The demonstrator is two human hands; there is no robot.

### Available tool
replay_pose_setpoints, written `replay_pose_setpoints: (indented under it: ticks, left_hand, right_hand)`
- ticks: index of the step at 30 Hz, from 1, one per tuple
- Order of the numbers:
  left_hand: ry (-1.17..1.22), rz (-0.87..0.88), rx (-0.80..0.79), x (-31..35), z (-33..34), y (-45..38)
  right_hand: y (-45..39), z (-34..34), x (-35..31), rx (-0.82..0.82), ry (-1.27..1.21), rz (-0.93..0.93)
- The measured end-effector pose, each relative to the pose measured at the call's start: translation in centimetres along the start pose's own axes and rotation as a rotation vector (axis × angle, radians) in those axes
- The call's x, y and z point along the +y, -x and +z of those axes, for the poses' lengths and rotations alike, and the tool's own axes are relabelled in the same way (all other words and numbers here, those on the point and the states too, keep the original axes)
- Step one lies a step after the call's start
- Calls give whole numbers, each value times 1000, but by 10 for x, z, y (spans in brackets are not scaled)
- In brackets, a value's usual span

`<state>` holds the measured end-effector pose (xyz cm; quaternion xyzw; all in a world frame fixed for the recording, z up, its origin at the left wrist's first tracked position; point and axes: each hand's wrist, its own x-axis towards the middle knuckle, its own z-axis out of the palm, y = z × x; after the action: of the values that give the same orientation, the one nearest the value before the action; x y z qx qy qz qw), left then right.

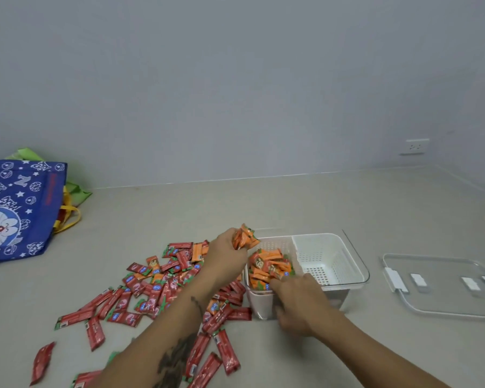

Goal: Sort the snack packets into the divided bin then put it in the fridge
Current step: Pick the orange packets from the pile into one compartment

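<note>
A white divided bin [359, 271] stands on the counter at centre right. Its left compartment holds several orange packets [269, 266]; its right compartment shows only the perforated white basket [324, 257]. My left hand [226, 252] grips a bunch of orange packets [245, 237] just above the bin's left rim. My right hand [297, 301] lies against the bin's near wall, its fingertips on the orange packets inside. A spread of red packets [151, 295] mixed with a few orange ones covers the counter left of the bin and under my left forearm.
A clear lid [443, 284] with white clips lies right of the bin. A blue cartoon tote bag [20, 208] with green and yellow bags behind it sits at the far left. A wall socket [414, 147] is at the back right.
</note>
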<state>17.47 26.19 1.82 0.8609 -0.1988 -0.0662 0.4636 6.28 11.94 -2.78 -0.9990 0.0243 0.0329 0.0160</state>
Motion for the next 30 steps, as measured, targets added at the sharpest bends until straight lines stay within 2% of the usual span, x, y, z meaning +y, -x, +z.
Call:
replay_pose_setpoints:
  ticks: [7, 14, 16, 22, 30]
  left_hand:
    - [-159, -162, -130, 21, 45, -40]
    - [12, -281, -280, 17, 56, -52]
    - [-21, -246, -251, 16, 54, -52]
    - [-40, -69, 8, 10, 40, -36]
    - [110, -146, 67, -24, 8, 3]
  right_hand:
    - [-4, 15, 9, 155, 11, -69]
    - [-5, 17, 10, 144, 32, -74]
    - [-5, 16, 10, 152, 13, -80]
    - [-6, 18, 11, 171, -18, -82]
    - [-6, 24, 13, 205, -39, -80]
